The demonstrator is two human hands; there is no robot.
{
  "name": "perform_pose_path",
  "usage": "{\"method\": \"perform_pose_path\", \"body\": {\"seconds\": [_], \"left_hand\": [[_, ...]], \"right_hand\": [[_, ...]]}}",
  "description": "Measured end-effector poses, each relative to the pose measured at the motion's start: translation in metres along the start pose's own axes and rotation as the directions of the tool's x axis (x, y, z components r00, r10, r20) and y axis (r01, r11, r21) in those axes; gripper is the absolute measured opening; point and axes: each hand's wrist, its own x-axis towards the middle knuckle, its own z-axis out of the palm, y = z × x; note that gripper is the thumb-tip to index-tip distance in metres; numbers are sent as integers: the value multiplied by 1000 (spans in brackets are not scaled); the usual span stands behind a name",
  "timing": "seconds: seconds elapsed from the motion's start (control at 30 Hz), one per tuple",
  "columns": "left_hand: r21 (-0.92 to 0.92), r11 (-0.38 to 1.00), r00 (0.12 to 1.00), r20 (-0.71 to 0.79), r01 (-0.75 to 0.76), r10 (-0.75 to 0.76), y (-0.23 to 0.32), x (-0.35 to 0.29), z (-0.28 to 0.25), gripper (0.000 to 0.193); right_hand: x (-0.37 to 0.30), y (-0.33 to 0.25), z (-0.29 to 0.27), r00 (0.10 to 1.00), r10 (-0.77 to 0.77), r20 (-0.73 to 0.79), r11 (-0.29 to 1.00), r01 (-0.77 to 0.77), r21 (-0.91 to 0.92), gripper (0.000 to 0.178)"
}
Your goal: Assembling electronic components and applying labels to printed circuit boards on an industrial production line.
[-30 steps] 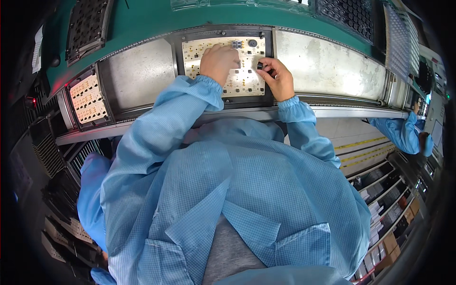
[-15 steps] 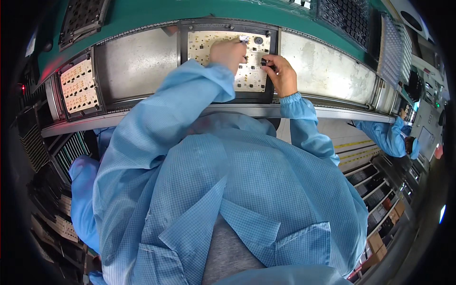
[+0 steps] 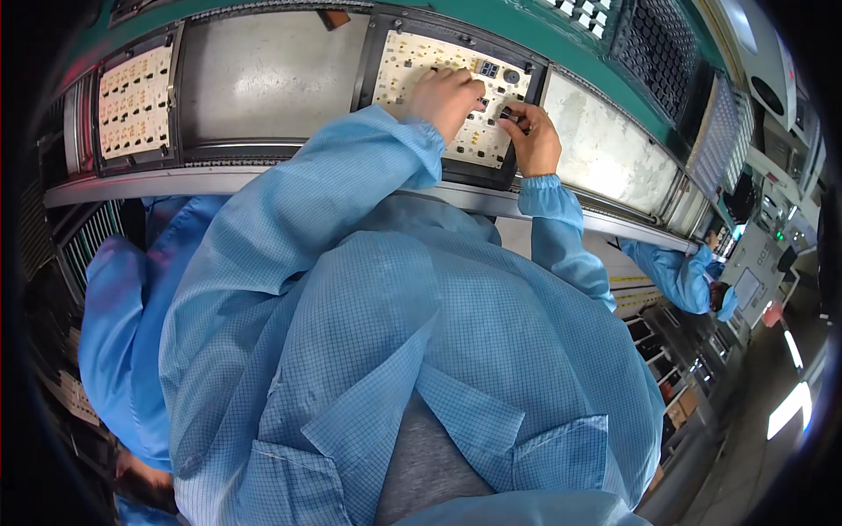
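Observation:
A cream circuit board (image 3: 403, 54) dotted with small parts lies in a black carrier frame (image 3: 373, 61) on the conveyor in front of me. My left hand (image 3: 441, 101) reaches over its middle, palm down, fingers curled and fingertips together close to the board. Whatever those fingertips hold is hidden. At the board's right side, my right hand (image 3: 535, 140) pinches a small black component (image 3: 506, 113) between thumb and forefinger. Near the far edge sit a two-digit display (image 3: 488, 69) and a round black buzzer (image 3: 511, 77).
Another populated board (image 3: 134, 105) in a carrier rests farther left on the metal conveyor (image 3: 263, 79). Beyond are a green mat (image 3: 491, 19), a black tray of parts (image 3: 653, 44) and stacked clear trays (image 3: 715, 131). Co-workers in blue sit left (image 3: 132, 307) and far right (image 3: 671, 267).
My view has tilted, so the board appears turned and shifted right. Both hands stay over the board. My left fingers now sit below the display, which shows more fully.

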Motion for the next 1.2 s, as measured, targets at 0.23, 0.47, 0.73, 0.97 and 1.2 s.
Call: {"method": "perform_pose_path", "body": {"seconds": [0.23, 0.47, 0.73, 0.97, 1.2], "left_hand": [[-4, 1000, 1000, 7, -22, 22, 12, 1, 0, 12], [-15, 1000, 999, 32, -21, 21, 18, 0, -1, 10], [-7, 1000, 997, 74, -11, 12, 25, 3, 0, 14], [-32, 999, 998, 55, -27, 28, 41, 8, 8, 15], [-35, 996, 997, 2, -79, 79, 42, 6, 10, 12]], "right_hand": [[4, 5, -10, 995, 89, 34, 995, -88, -47, 28], [-2, 1, -13, 998, 61, 30, 995, -59, -78, 28], [-5, 4, -18, 998, 64, 2, 998, -64, -19, 30], [-1, 14, -37, 990, 136, 35, 989, -133, -66, 30], [6, 8, -45, 993, 74, 89, 970, -51, -240, 27]]}}
